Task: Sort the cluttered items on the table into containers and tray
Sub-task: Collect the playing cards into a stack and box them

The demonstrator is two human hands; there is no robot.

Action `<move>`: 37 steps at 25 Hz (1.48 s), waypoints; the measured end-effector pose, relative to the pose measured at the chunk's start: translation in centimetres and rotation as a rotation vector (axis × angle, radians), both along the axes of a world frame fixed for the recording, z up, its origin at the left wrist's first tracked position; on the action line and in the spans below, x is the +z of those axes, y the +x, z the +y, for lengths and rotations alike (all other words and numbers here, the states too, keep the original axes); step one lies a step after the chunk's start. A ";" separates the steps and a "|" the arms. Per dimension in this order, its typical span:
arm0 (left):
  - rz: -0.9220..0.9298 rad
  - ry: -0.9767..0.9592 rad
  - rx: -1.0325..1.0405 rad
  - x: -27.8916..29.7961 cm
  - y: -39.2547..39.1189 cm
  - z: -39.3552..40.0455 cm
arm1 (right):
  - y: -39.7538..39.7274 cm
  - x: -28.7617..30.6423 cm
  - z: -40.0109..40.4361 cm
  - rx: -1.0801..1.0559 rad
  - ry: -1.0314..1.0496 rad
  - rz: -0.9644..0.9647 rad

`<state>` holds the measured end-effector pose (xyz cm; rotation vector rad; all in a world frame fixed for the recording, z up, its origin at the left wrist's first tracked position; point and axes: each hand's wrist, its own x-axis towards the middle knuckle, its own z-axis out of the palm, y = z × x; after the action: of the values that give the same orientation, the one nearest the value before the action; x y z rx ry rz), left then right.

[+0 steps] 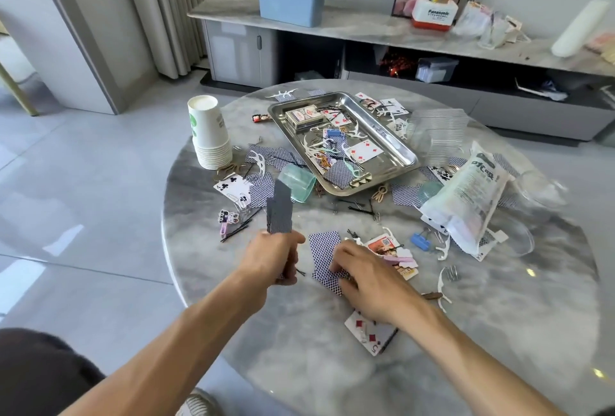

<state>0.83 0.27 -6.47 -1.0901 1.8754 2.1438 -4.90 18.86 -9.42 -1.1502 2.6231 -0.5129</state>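
My left hand (274, 257) grips an upright stack of blue-backed playing cards (279, 211) above the near left part of the round marble table (332, 365). Just to its right, my right hand (369, 277) rests on face-down blue-backed cards (324, 254) lying on the table, fingers curled over their near edge. A steel tray (392, 146) further back holds a card box, loose cards, floss picks and clips. A face-up diamond card (371, 335) lies under my right wrist.
A stack of paper cups (209, 132) stands at the table's left. A white plastic bag (466, 196) and clear plastic cups (436, 136) sit at the right. Hairpins, clips, floss picks and cards are scattered around. A teal lid (296, 184) lies near the tray.
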 end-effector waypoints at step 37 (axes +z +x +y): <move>0.042 0.078 -0.165 0.2 -1.4 0.1 | -3.0 1.4 -1.7 -0.158 0.259 -0.019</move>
<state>-0.61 0.40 -6.26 -0.8506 1.8115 2.1430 -7.87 17.15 -8.06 -0.8603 2.6790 -0.2014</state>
